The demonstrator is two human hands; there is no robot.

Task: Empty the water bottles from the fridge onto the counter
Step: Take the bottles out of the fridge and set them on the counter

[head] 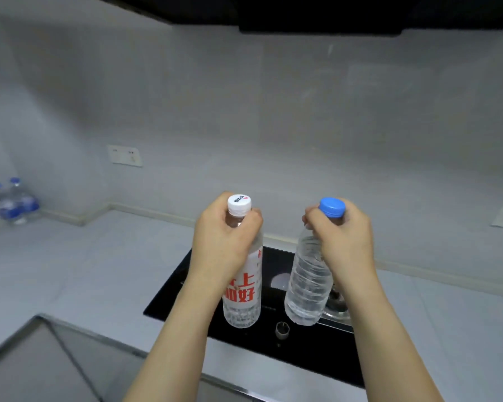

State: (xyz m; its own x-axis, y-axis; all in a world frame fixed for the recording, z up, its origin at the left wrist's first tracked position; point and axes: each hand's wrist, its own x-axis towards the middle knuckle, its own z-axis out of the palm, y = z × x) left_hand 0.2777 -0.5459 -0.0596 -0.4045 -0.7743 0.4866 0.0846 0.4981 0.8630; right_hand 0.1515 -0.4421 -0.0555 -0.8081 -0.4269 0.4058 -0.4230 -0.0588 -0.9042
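Note:
My left hand [225, 239] grips the neck of a white-capped water bottle [243, 297] with a red-lettered label. My right hand [344, 236] grips the neck of a clear, blue-capped water bottle [308, 285]. Both bottles hang upright above the black cooktop [186, 291], side by side and a little apart. Two more blue-capped bottles [13, 203] stand on the grey counter [84, 265] in the far left corner against the wall. The fridge is out of view.
The cooktop has a round knob [282, 329] at its front and a burner [336, 306] behind the right bottle. A steel sink [41, 364] lies at the lower left. Wall sockets [124, 155] sit on the back wall; a dark hood hangs overhead.

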